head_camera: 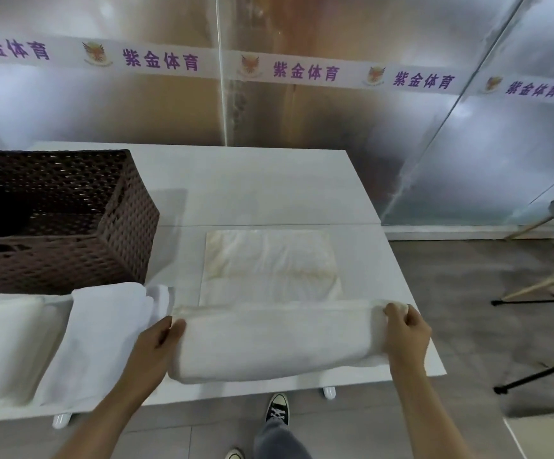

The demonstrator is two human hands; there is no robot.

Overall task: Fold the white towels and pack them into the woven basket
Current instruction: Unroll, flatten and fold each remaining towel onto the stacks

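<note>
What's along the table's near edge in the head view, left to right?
Folded white towel stack → flat white towel → left hand → thick white towel being folded → right hand, at the white table's right corner.

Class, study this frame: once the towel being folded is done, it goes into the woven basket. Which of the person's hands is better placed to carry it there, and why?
Probably the left hand. It grips the towel at the end nearer the woven basket, which stands at the table's far left. The right hand pinches the opposite end, farther away.
</note>
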